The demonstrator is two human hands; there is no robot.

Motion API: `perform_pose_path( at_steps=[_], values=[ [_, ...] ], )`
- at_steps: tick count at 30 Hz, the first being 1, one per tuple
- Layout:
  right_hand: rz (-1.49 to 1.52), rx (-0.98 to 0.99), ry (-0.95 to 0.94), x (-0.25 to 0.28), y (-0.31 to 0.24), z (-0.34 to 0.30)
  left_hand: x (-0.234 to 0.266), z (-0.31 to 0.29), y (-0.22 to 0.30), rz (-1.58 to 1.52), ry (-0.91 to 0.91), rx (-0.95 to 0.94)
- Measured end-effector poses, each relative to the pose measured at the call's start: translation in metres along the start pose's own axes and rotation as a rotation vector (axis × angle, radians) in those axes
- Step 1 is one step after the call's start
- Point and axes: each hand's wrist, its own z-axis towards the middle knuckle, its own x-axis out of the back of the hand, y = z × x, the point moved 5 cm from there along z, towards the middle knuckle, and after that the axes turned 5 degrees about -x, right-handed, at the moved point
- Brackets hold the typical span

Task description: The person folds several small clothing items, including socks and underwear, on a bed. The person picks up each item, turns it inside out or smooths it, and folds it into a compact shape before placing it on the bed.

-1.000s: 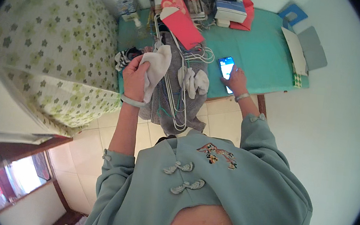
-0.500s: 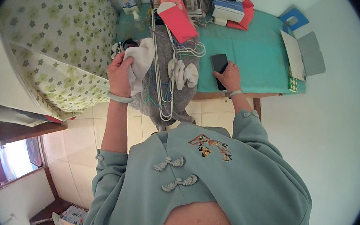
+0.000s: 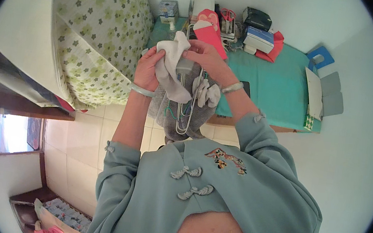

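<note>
Left phone (image 3: 246,87), brought right hand (image 3: 207,60) to white sock (image 3: 171,69)

Took the right hand off the phone, touched in both earlier frames, and moved it left to meet the sock. Pinched the upper right edge between right thumb and bent fingertips, closed tight on the fabric. Gripped the opposite edge with the left hand (image 3: 148,70), thumb in front, much as before; could not tell the exact curl of the fingers hidden behind the fabric.

Held the sock up between both hands, instead of in the left alone, above the grey cloth (image 3: 158,111) and the white hangers (image 3: 185,128). Let the lower end slant down to the right, toward a white bundle (image 3: 208,94) left lying over the grey cloth, unmoved.

Left the phone on the green surface (image 3: 271,98), now mostly hidden behind the right forearm (image 3: 239,105) (with only a dark strip showing beside the bracelet (image 3: 232,87)). Kept the red envelope (image 3: 211,39) in place just beyond the hands, near the red-handled scissors (image 3: 228,15).

Swung the view a little, too, bringing more of a patterned fabric (image 3: 64,215) and some pink cloth (image 3: 50,232) into the lower left corner.
</note>
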Motion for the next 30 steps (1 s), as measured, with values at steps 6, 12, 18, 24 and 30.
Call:
perform_pose_path(
  at_steps=[6, 12, 18, 24, 30],
  values=[
    [0.091, -0.092, 0.114, 0.016, 0.015, 0.014, 0.039, -0.01, -0.006, 0.05, 0.116, -0.01],
    [0.381, -0.123, 0.132, 0.039, 0.039, 0.019, 0.059, -0.017, -0.007, 0.156, 0.242, 0.062],
    [0.39, -0.146, 0.126, 0.058, 0.05, 0.009, 0.05, -0.019, -0.009, 0.093, 0.17, 0.119],
    [0.254, -0.181, 0.063, 0.021, 0.056, -0.001, 0.011, -0.007, -0.063, 0.208, 0.116, 0.187],
    [0.345, -0.22, 0.073, 0.038, 0.072, -0.018, 0.014, -0.005, -0.063, 0.283, 0.145, 0.07]
  ],
)
